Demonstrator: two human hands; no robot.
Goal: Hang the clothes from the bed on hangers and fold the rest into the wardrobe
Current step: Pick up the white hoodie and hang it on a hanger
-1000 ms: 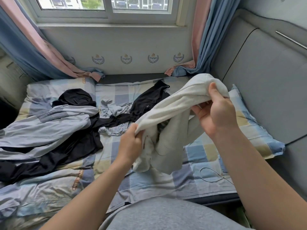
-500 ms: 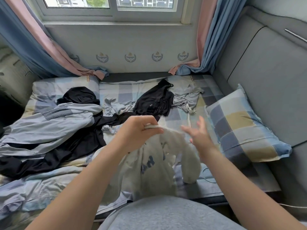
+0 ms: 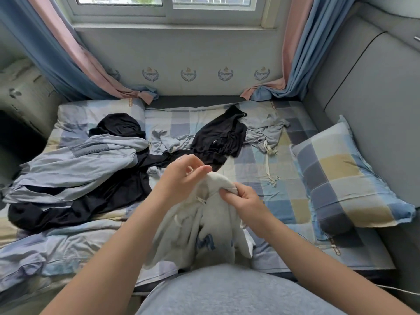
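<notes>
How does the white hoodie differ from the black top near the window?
The white hoodie hangs from the left hand and right hand; the black top lies crumpled on the bed, untouched. The hoodie shows blue print and drawstrings; the top looks plain. Neither is folded or on a hanger.

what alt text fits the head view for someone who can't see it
A person's right hand grips a bunched white garment with a blue print over a checked bed; the left hand curls at its top. A black top and a pale blue jacket lie strewn behind, a checked pillow to the right.
</notes>
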